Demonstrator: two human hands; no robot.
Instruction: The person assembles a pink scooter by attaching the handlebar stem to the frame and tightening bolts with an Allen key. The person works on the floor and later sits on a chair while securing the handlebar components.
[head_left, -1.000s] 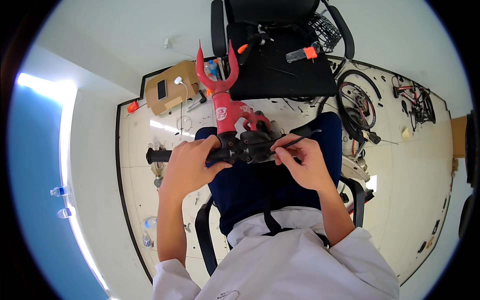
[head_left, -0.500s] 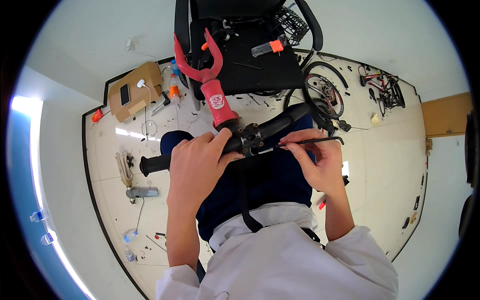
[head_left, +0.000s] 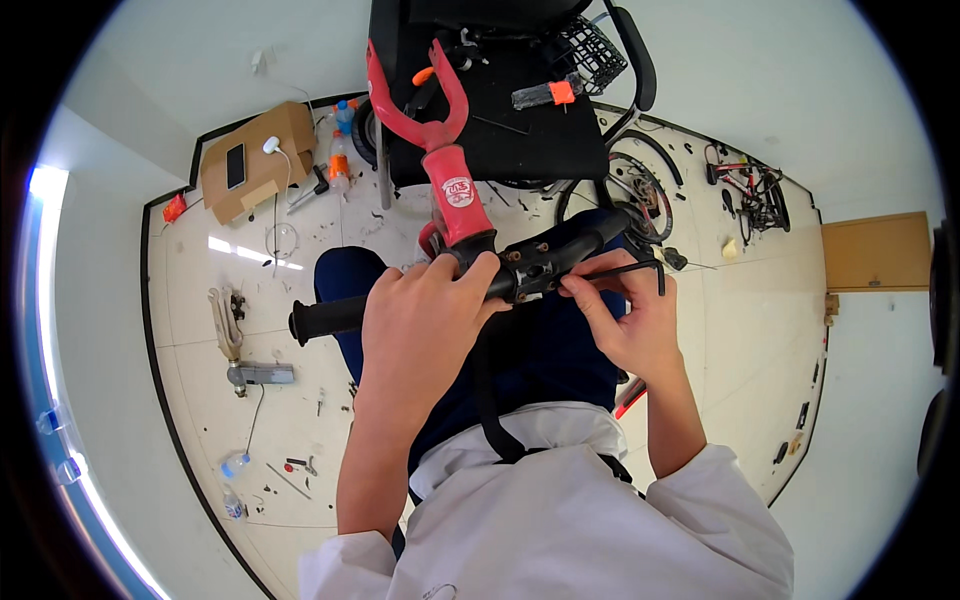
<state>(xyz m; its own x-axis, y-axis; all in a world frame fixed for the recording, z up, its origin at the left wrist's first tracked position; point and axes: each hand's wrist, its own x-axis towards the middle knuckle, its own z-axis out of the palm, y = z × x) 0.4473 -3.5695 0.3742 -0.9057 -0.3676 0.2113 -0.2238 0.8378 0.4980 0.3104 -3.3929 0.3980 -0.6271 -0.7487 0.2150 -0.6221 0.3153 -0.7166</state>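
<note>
Across my knees lies a black bicycle handlebar [head_left: 565, 248], joined at its stem clamp [head_left: 530, 268] to a red fork [head_left: 455, 190] that points away from me. My left hand [head_left: 425, 310] is wrapped round the bar just left of the clamp, beside the black grip [head_left: 325, 318]. In my right hand [head_left: 630, 315], fingers pinch a black hex key [head_left: 622, 270] by its long arm, its bent end sticking out to the right. The key's inner tip is at the right side of the clamp; my fingertips hide whether it sits in a bolt.
A black office chair [head_left: 500, 150] stands ahead, with an orange-marked tool [head_left: 548, 94] on its seat. Left on the floor are cardboard [head_left: 225, 190], a phone [head_left: 235, 167], bottles [head_left: 339, 165] and a silver fork [head_left: 225, 325]. Bicycle wheels [head_left: 640, 190] and a bike frame [head_left: 755, 195] lie right.
The fork and handlebar have shifted slightly right and turned a little. The hex key's bent end now points down toward me, and its inner tip is closer to the clamp.
</note>
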